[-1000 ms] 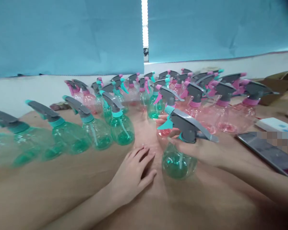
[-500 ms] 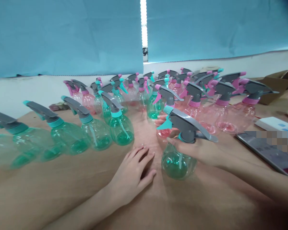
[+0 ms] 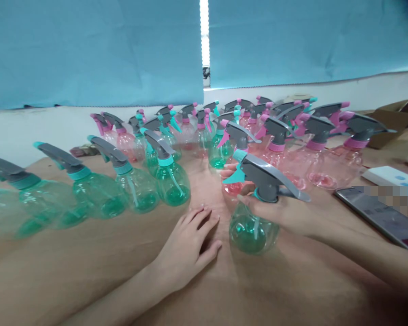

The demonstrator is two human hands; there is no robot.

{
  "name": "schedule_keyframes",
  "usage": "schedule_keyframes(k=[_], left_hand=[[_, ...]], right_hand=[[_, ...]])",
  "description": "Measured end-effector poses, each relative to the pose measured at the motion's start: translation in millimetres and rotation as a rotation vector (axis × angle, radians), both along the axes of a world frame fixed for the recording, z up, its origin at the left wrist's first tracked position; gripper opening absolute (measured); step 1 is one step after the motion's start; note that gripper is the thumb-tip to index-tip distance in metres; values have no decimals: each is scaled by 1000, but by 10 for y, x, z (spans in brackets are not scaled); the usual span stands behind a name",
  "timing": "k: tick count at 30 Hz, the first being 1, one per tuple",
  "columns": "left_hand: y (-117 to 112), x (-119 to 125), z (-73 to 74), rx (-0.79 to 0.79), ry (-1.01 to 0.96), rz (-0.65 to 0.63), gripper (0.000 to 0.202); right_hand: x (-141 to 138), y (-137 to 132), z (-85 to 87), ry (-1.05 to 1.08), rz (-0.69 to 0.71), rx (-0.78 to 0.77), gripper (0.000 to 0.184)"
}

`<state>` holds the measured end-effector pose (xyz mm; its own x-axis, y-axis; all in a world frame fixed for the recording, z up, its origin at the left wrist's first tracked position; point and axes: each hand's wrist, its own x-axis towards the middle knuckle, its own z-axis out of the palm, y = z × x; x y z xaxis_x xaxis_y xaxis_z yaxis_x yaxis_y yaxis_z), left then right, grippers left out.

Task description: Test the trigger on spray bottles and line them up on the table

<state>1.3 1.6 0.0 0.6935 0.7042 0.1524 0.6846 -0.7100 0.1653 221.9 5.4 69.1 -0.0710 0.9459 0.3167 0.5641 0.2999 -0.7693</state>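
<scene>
My right hand [image 3: 279, 213] is wrapped round the neck of a green spray bottle [image 3: 253, 228] with a grey trigger head and teal nozzle, which stands upright on the brown table [image 3: 88, 271]. My left hand [image 3: 187, 249] lies flat on the table just left of that bottle, fingers stretched out and apart, holding nothing. A row of green spray bottles [image 3: 136, 181] stands to the left, and a cluster of pink spray bottles [image 3: 313, 154] stands behind and to the right.
More mixed pink and green bottles [image 3: 204, 127] crowd the back of the table by the white wall. A phone [image 3: 381, 217] and a white flat device [image 3: 391, 176] lie at right, a cardboard box [image 3: 394, 120] behind them. Blue sheets hang above.
</scene>
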Motion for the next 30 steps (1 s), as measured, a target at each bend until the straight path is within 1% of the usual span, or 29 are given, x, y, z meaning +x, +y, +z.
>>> schedule_keyframes(k=[6, 9, 11, 14, 17, 20, 25, 30], left_hand=[[-6, -3, -17, 4, -5, -3, 46], [-9, -2, -8, 7, -12, -5, 46], [-10, -1, -1, 7, -13, -4, 45], [-10, 0, 3, 2, -17, -7, 44], [-8, 0, 2, 1, -32, -9, 44], [-7, 3, 9, 1, -29, -4, 43], [-2, 11, 31, -6, -16, -3, 45], [1, 6, 12, 3, -9, -1, 44]], right_hand=[[0, -15, 33, 15, 35, -31, 11], [-13, -21, 82, 36, 59, -27, 8], [-21, -28, 111, 56, 103, -39, 5], [-23, -42, 128, 100, 161, -56, 7], [-24, -56, 134, 113, 152, -77, 10], [-30, -65, 155, 76, 130, -104, 8], [-19, -61, 167, -13, 104, -63, 6], [-6, -59, 160, 47, 137, -51, 5]])
